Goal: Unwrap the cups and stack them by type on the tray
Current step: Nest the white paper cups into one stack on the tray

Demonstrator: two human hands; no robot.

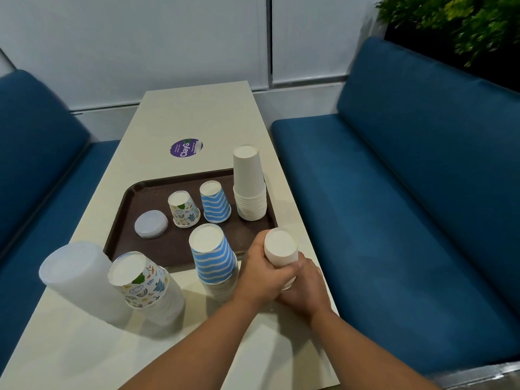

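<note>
A brown tray [157, 190] lies mid-table. On it stand a tall stack of plain white cups [249, 184], one blue-striped cup [215, 202], one cartoon-print cup [183, 209] and a low pile of clear lids [151, 223]. In front of the tray stand a wrapped blue-striped cup stack [213, 260], a wrapped cartoon-print stack [143, 280] and a wrapped stack of clear lids [76, 268]. Both hands grip a plain white cup stack [280, 247] at the tray's near right corner: my left hand [263, 271] around its side, my right hand [305, 285] lower down.
The cream table [197, 119] carries a purple round sticker [185, 147] behind the tray. Blue padded benches stand on the left [36, 153] and right [408, 192]. A green plant [464, 26] is at the top right.
</note>
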